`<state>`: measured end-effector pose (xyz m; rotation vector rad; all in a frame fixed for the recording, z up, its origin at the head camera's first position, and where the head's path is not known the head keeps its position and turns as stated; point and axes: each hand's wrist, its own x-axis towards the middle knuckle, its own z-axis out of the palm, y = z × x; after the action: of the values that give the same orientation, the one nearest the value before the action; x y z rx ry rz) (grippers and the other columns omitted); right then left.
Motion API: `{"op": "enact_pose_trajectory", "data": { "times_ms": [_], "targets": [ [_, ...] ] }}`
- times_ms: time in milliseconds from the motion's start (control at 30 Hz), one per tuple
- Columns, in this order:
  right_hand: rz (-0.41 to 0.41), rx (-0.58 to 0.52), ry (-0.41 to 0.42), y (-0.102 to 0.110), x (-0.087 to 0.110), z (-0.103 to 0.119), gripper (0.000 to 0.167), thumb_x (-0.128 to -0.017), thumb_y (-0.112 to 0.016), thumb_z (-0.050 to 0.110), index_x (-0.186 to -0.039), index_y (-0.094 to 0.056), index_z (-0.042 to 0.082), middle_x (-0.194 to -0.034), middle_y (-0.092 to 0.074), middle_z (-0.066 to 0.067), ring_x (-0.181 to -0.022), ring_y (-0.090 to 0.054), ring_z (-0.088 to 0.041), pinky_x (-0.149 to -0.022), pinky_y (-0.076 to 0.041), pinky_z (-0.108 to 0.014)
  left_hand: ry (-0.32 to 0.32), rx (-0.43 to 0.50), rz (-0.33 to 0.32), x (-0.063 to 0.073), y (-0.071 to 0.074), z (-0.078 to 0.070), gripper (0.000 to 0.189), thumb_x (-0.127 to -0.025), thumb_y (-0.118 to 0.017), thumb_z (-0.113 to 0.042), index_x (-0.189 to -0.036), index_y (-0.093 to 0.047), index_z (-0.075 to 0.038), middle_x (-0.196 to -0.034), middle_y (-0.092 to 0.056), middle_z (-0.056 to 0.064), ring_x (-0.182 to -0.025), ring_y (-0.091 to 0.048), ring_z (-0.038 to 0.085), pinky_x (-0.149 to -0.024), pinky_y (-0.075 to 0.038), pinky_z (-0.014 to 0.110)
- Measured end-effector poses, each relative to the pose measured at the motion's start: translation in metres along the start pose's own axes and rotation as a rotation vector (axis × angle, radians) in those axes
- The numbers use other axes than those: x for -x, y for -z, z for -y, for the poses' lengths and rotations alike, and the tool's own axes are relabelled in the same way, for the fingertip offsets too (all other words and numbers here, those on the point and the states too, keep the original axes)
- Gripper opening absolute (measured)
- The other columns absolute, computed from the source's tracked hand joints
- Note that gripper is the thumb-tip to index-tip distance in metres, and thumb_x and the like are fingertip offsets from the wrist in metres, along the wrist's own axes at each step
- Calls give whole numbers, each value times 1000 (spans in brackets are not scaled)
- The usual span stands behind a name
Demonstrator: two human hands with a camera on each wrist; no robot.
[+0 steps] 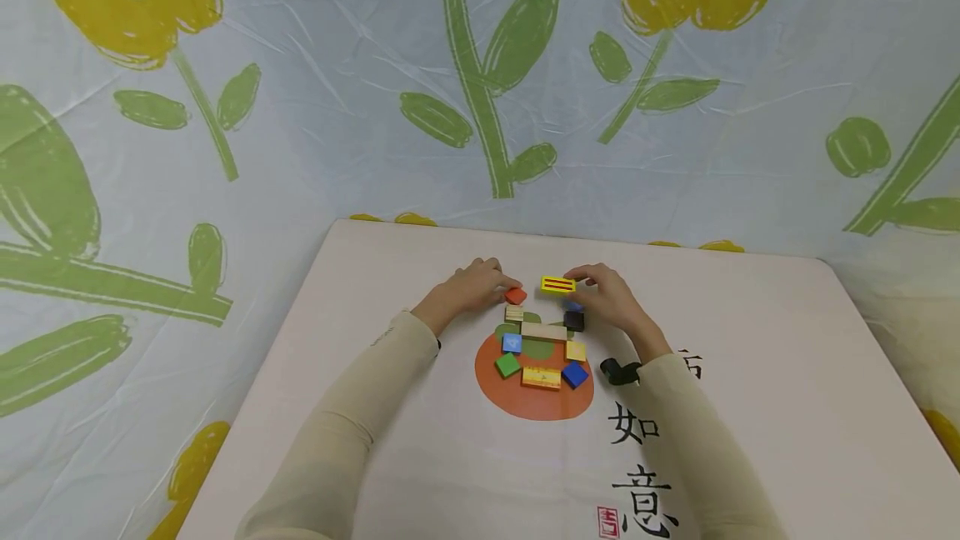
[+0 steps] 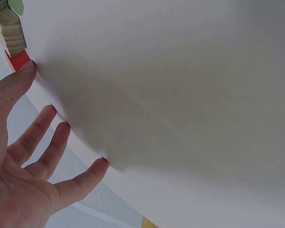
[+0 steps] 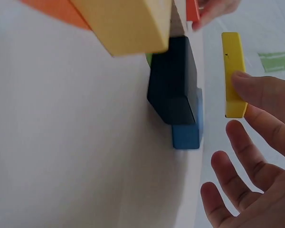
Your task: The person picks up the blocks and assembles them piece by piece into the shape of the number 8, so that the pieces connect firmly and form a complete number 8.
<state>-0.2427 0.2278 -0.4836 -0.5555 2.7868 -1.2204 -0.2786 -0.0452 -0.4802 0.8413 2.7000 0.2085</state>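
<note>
My right hand [image 1: 609, 298] pinches one end of a yellow block [image 1: 558, 285] with red stripes, held off the table by thumb and index finger. In the right wrist view the other fingers of that hand are spread. My left hand [image 1: 472, 288] holds a small red block [image 1: 515, 296] by thumb and index finger at the far left of the layout. Left of the striped block, the red one stands above a wood-coloured block [image 1: 513, 314]. Just below the right hand are a black block [image 1: 573, 321] and a blue block [image 3: 186, 137], partly covered in the head view.
A long beige block [image 1: 543, 332], a light blue block [image 1: 512, 343], a pale yellow block [image 1: 576, 352], a green block [image 1: 507, 365], a printed yellow block [image 1: 542, 378] and a dark blue block [image 1: 575, 375] lie on the orange print. A flowered cloth [image 1: 337, 107] hangs behind the table.
</note>
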Motion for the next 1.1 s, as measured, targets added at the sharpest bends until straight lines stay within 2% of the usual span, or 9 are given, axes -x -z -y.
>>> {"op": "enact_pose_trajectory", "data": {
  "times_ms": [333, 733, 1100],
  "targets": [
    [20, 11, -1, -15, -9, 3, 28, -89, -75, 8, -116, -71, 0, -113, -64, -18, -107, -56, -38, -92, -46, -54, 1, 21, 4, 2, 1, -1, 37, -103, -58, -29, -140, -60, -36, -132, -53, 6, -115, -48, 27, -91, -46, 57],
    [37, 48, 13, -20, -10, 2, 29, -90, -74, 9, -117, -70, 0, -109, -63, -20, -99, -57, -38, -86, -47, -53, 1, 44, 1, 4, 4, -1, 38, -103, -59, -28, -140, -60, -35, -131, -52, 6, -115, -48, 27, -94, -43, 58],
    [43, 78, -5, -22, -11, -3, 31, -90, -74, 12, -119, -70, 2, -110, -61, -19, -97, -54, -35, -82, -45, -53, -33, 38, -14, 3, 3, 1, 38, -103, -59, -28, -140, -60, -36, -129, -54, 6, -112, -49, 26, -90, -45, 55]
  ]
}}
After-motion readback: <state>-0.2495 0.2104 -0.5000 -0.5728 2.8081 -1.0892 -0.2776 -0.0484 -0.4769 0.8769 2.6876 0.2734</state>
